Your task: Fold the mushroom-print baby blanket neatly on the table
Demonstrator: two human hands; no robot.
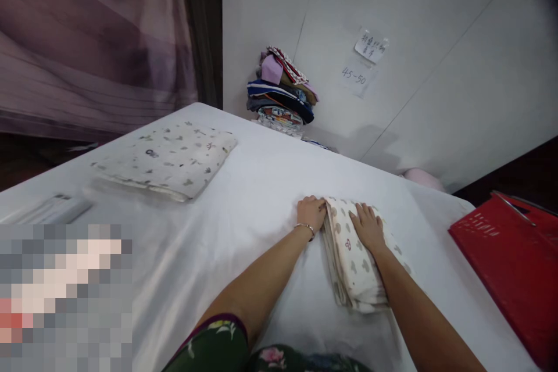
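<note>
A folded white cloth [355,267] printed with grey mouse-head shapes lies on the white-covered table in front of me, its layered edge facing left. My left hand [311,214], with a bracelet at the wrist, is closed on the cloth's far left corner, fingers curled at the edge. On top of the same cloth my right hand [369,226] lies flat with its fingers spread. Another folded white cloth [174,160] with a small scattered print rests on the table farther left, away from both hands.
A red bag [501,261] stands at the right edge. Stacked folded clothes [283,90] sit beyond the table by the wall, below handwritten notes [360,75]. A white packet [56,209] lies at left, and a pink curtain [96,40] hangs behind. The lower left corner is pixelated.
</note>
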